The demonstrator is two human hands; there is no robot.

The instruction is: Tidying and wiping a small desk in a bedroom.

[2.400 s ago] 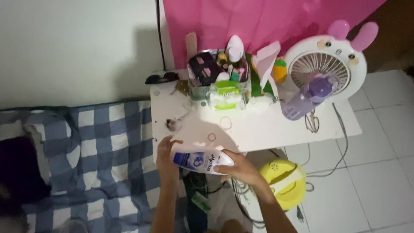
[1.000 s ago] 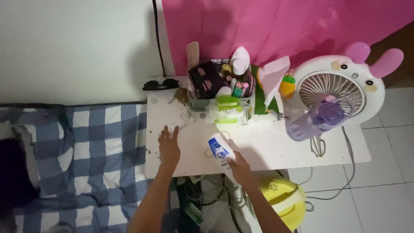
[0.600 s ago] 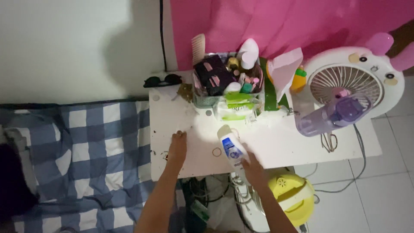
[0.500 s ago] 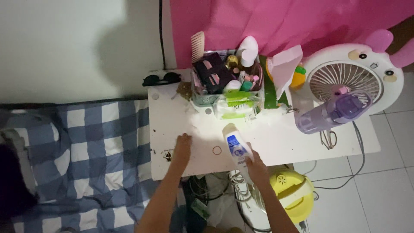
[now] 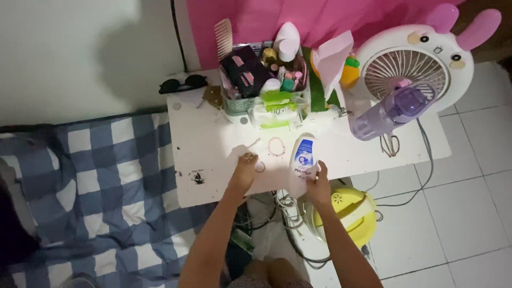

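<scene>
My right hand point(image 5: 320, 184) grips the white lotion bottle point(image 5: 304, 157) low, keeping it upright on the tabletop point(image 5: 213, 144); my left hand point(image 5: 244, 172) lies open, fingers on a small ring point(image 5: 260, 167).

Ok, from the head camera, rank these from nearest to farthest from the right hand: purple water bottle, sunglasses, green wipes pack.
1. Green wipes pack, up the table, slightly left of the right hand.
2. Purple water bottle, upper right.
3. Sunglasses, far-left table corner.
</scene>
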